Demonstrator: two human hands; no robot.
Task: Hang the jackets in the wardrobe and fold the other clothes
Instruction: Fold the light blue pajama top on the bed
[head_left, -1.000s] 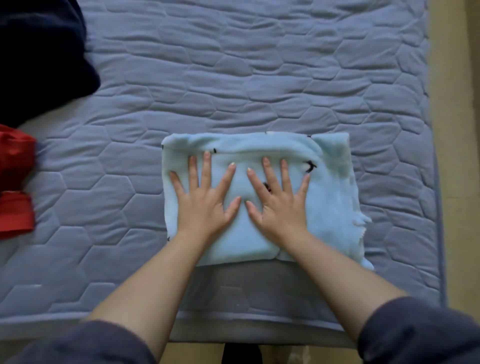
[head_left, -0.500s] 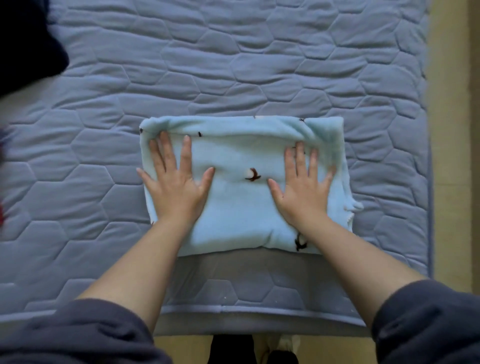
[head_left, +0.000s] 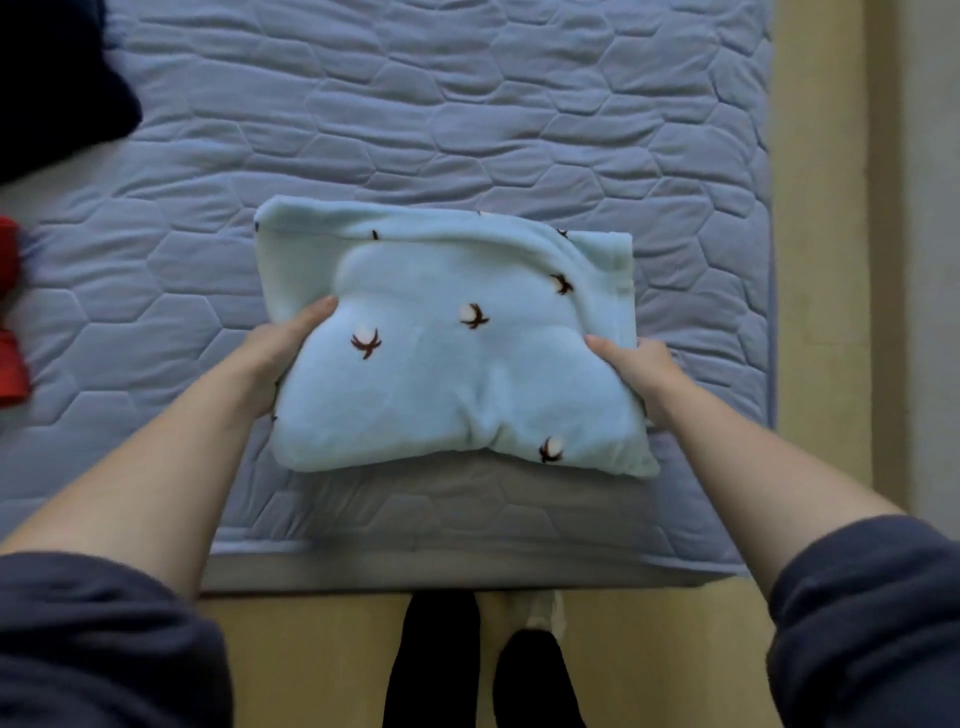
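The folded garment (head_left: 452, 374) lies on the mattress (head_left: 467, 104) near its front edge, right of middle. Our left hand (head_left: 280, 353) holds its left side, our right hand (head_left: 639, 369) its right. At the far left corner sits a clothing heap (head_left: 47, 88), with another garment (head_left: 8, 312) along the left edge.

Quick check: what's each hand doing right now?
Left hand: grips the left edge of the folded light blue garment.
Right hand: grips its right edge.
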